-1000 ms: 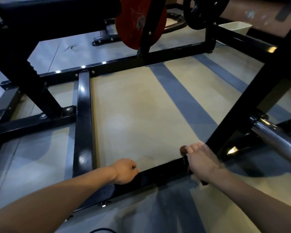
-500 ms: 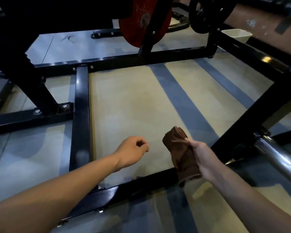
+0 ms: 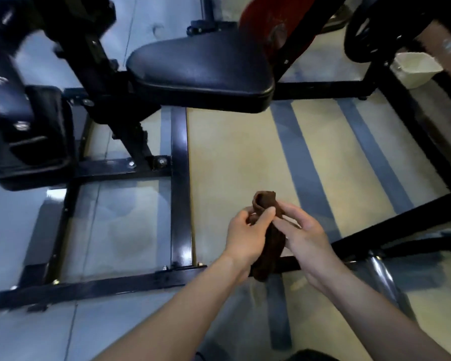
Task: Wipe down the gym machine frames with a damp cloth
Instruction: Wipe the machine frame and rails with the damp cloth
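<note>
cloth: brown cloth (image 3: 267, 246) bunched upright between both hands, clear of the machine
left hand: left hand (image 3: 248, 234) grips the cloth's upper part, thumb across its front
right hand: right hand (image 3: 303, 237) holds the cloth's other side, fingers loosely bent around it
frame: black frame bar (image 3: 180, 183) just left of the hands, cross bar (image 3: 94, 285) beneath them
seat: black padded seat (image 3: 201, 66) well beyond the hands
bin: pale bin (image 3: 417, 69) far beyond the right hand

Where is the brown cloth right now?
In the head view, the brown cloth sits low and centre, held between the left hand and right hand, above the black frame bar.
</note>
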`<action>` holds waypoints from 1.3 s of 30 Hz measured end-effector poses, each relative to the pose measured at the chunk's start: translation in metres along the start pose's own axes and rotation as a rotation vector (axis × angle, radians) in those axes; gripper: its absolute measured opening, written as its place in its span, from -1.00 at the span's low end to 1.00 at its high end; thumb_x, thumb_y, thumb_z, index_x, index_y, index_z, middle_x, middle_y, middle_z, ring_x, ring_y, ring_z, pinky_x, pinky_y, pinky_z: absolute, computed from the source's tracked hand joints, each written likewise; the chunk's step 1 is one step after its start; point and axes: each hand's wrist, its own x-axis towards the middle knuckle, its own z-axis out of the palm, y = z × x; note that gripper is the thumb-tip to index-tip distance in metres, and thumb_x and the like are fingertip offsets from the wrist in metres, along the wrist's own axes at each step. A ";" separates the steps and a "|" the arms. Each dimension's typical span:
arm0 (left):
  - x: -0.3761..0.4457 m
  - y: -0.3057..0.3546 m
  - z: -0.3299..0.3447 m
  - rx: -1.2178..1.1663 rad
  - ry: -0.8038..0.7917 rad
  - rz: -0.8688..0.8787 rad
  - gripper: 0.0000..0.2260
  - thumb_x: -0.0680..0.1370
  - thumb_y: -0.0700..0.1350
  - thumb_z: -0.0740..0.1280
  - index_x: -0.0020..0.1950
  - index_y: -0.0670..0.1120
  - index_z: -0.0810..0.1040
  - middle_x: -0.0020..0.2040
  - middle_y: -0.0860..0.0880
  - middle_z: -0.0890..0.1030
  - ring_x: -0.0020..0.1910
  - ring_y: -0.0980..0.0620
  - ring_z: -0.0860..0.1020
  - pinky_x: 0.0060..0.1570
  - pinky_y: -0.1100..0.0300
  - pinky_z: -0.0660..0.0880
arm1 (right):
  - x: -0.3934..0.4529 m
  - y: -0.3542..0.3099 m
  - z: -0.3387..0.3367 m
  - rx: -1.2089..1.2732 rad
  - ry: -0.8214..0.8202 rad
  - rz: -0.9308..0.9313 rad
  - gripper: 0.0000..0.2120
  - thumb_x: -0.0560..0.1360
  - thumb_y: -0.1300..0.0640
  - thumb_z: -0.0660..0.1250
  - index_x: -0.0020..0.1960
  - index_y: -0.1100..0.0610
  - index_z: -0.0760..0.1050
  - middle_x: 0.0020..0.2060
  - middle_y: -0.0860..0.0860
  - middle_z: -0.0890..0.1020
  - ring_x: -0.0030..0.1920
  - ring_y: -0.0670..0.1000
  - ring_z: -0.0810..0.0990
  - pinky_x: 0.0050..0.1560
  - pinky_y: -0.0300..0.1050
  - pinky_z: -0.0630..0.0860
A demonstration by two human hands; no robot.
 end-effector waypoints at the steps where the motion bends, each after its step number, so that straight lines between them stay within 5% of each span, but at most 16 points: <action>1: -0.015 0.013 -0.007 -0.009 0.037 -0.002 -0.79 0.62 -0.01 0.40 0.07 -0.16 0.64 -0.08 -0.10 0.72 -0.16 0.06 0.64 -0.16 0.19 0.55 | -0.013 -0.013 0.009 -0.036 0.017 0.004 -0.71 0.63 0.26 0.34 0.27 -0.01 0.61 0.01 -0.04 0.76 0.02 -0.03 0.75 -0.15 -0.20 0.63; 6: -0.102 0.084 -0.043 -0.049 0.073 -0.048 -0.77 0.69 -0.15 0.28 0.05 -0.31 0.60 -0.19 -0.08 0.62 -0.22 0.08 0.54 -0.26 0.26 0.47 | -0.077 -0.077 0.033 -0.100 0.061 0.085 -0.68 0.63 0.17 0.29 0.33 -0.09 0.55 0.15 -0.05 0.71 0.15 0.01 0.70 0.24 0.17 0.60; 9: -0.155 0.129 -0.058 -0.026 0.057 -0.077 -0.80 0.69 -0.20 0.23 0.10 -0.29 0.60 -0.14 -0.11 0.65 -0.22 0.09 0.57 -0.26 0.32 0.51 | -0.127 -0.128 0.047 -0.061 -0.122 0.191 -0.70 0.65 0.14 0.19 0.30 -0.04 0.59 0.13 0.05 0.72 0.13 -0.02 0.70 0.13 -0.01 0.56; 13: -0.220 0.191 -0.072 -0.014 0.016 -0.058 -0.80 0.67 -0.13 0.29 0.03 -0.26 0.57 -0.16 -0.26 0.63 -0.17 -0.13 0.61 -0.20 -0.07 0.58 | -0.190 -0.193 0.055 -0.132 -0.230 0.166 -0.64 0.64 0.17 0.26 0.38 -0.10 0.52 0.16 -0.04 0.72 0.19 -0.05 0.68 0.14 -0.07 0.54; 16: -0.266 0.229 -0.075 0.037 -0.006 -0.004 -0.80 0.63 -0.11 0.37 -0.06 -0.24 0.54 -0.25 -0.13 0.57 -0.24 -0.01 0.54 -0.22 0.07 0.51 | -0.231 -0.238 0.052 -0.231 -0.212 0.101 -0.50 0.62 0.19 0.33 0.41 -0.31 0.44 0.17 -0.18 0.69 0.19 -0.12 0.67 0.22 -0.05 0.58; 20: -0.321 0.269 -0.066 0.072 -0.036 0.098 -0.85 0.64 -0.16 0.36 -0.10 -0.19 0.58 -0.33 0.05 0.58 -0.30 0.14 0.51 -0.26 0.28 0.46 | -0.278 -0.288 0.036 -0.389 -0.110 -0.004 -0.70 0.57 0.20 0.41 0.14 -0.18 0.63 0.05 -0.05 0.73 0.04 -0.04 0.72 0.18 0.05 0.64; 23: -0.350 0.290 -0.050 0.113 0.014 0.153 -0.83 0.65 -0.19 0.31 -0.11 -0.22 0.55 -0.34 0.03 0.54 -0.36 0.16 0.47 -0.38 0.33 0.43 | -0.305 -0.311 0.011 -0.495 -0.043 -0.114 -0.93 0.53 0.05 0.49 -0.03 -0.07 0.62 -0.09 -0.09 0.72 -0.02 -0.03 0.69 0.18 0.08 0.61; 32: -0.394 0.353 0.030 0.422 0.227 0.475 -0.87 0.64 -0.18 0.26 0.05 -0.01 0.59 -0.08 0.13 0.64 -0.07 0.22 0.58 -0.09 0.32 0.47 | -0.340 -0.389 -0.107 -0.590 0.116 -0.313 -0.89 0.55 0.01 0.47 -0.02 0.01 0.58 -0.09 -0.03 0.68 -0.07 -0.03 0.67 -0.06 -0.11 0.56; 35: -0.410 0.360 0.066 0.443 0.235 0.426 -0.83 0.64 -0.17 0.23 0.00 -0.04 0.62 -0.08 0.03 0.66 -0.07 0.03 0.64 -0.13 0.17 0.60 | -0.353 -0.419 -0.169 -0.566 0.107 -0.335 -0.96 0.60 0.03 0.41 0.03 -0.04 0.61 -0.07 -0.05 0.69 -0.14 -0.15 0.69 -0.17 -0.27 0.55; 37: -0.419 0.366 0.089 0.289 0.245 0.296 -0.80 0.63 -0.13 0.23 -0.03 -0.11 0.64 -0.09 -0.13 0.67 -0.15 -0.18 0.68 -0.25 -0.05 0.67 | -0.355 -0.436 -0.208 -0.599 0.116 -0.355 -0.92 0.61 -0.03 0.39 0.01 -0.07 0.65 -0.09 -0.08 0.69 -0.05 -0.08 0.67 -0.16 -0.20 0.50; 39: -0.429 0.374 0.108 0.035 0.276 0.103 -0.81 0.64 -0.07 0.26 0.04 -0.13 0.63 -0.08 -0.17 0.68 -0.15 -0.17 0.66 -0.27 0.03 0.63 | -0.362 -0.456 -0.241 -0.635 0.096 -0.368 -0.86 0.62 -0.07 0.38 -0.02 -0.06 0.67 -0.12 -0.04 0.71 -0.07 -0.04 0.65 -0.17 -0.16 0.49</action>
